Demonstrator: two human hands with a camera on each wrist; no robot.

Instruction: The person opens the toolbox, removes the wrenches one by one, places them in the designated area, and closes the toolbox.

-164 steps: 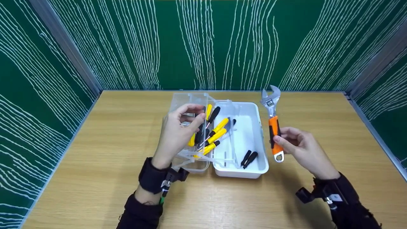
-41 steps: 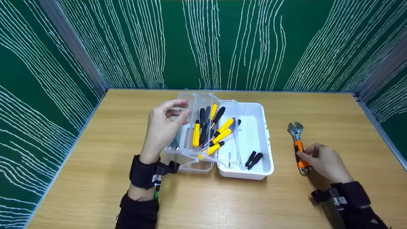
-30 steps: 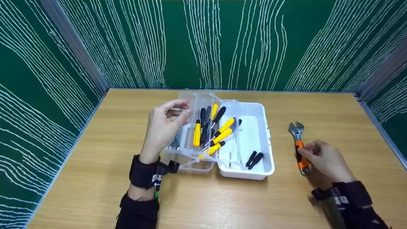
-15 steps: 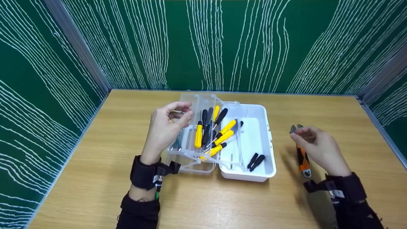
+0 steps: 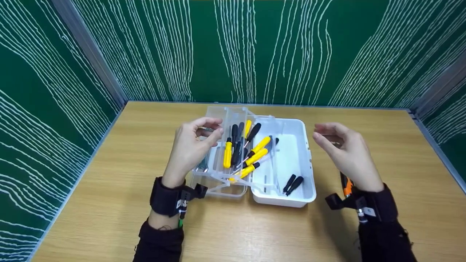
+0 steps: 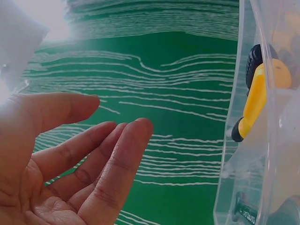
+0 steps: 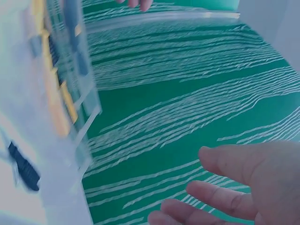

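Observation:
My left hand (image 5: 191, 145) hovers over the outer side of the clear tray (image 5: 215, 116), fingers loosely bent, and holds nothing; the left wrist view shows a gap between thumb and fingertips. To the right of the white toolbox (image 5: 310, 185) my right hand (image 5: 346, 153) is raised, its thumb and fingers apart with nothing between them. The orange-and-black adjustable wrench (image 5: 347, 186) lies on the table under the right wrist, mostly hidden by it. Several yellow-handled screwdrivers (image 5: 227, 154) and black-handled screwdrivers (image 5: 253, 131) lie in the clear trays.
Two small black-handled tools (image 5: 294, 185) lie in the toolbox's white bottom. A metal spanner (image 5: 202, 166) shows in the outer tray beside the left hand. Green panels (image 5: 204, 54) with white lines rise behind the wooden table (image 5: 233, 233) and at its sides.
My right hand carried the adjustable wrench to the right, laid it on the table and let go, then moved back left toward the toolbox. The left hand drew slightly left of the screwdrivers.

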